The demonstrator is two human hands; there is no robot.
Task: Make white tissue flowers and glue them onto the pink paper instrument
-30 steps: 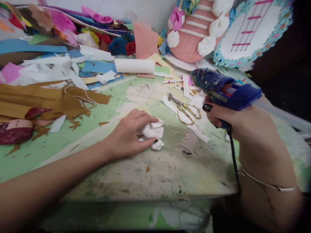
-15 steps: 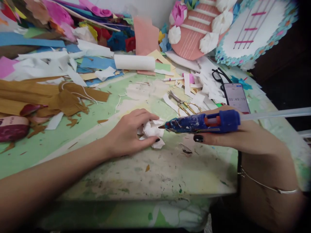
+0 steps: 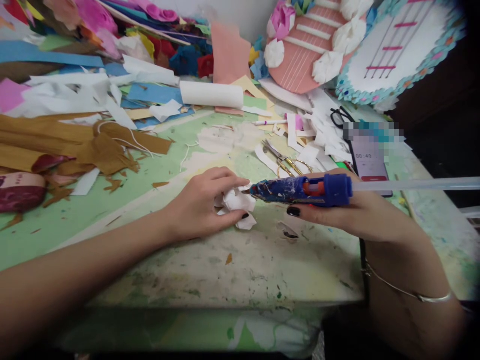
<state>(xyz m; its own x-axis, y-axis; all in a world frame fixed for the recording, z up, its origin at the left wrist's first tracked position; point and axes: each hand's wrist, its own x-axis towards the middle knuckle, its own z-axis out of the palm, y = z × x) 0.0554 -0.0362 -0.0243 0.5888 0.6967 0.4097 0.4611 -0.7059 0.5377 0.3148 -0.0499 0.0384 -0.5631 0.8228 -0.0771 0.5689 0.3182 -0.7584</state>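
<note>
the green, paint-flecked table (image 3: pixel 232 270) takes up most of the view, and its near edge runs across at 6 o'clock just below both forearms. a heap of coloured paper (image 3: pixel 75 60) crowds it from 9 round to 12 o'clock, with brown paper strips (image 3: pixel 75 145) spilling inward at 9. at 1 o'clock a pink guitar-shaped board (image 3: pixel 300 60) leans up, already bearing white paper puffs. a white roll (image 3: pixel 212 94) lies at 12.

the left hand (image 3: pixel 198 205) is curled narrow over the crumpled white paper (image 3: pixel 240 202) at the table's middle, pinning it to the surface. the right hand (image 3: pixel 348 215) is wrapped around the glue gun (image 3: pixel 300 191), coming in from 3 o'clock with its nozzle touching the paper's right side. the paper looks already bunched into shape. whether any glue is out yet cannot be told, so gluing seems only at its start.

open room is the bare patch from 5 to 8 o'clock of the paper. to 2 o'clock, the scissors (image 3: pixel 287 162) and a phone (image 3: pixel 369 162) lie close behind the gun, and its cord (image 3: pixel 362 260) drops over the near edge at 4.
</note>
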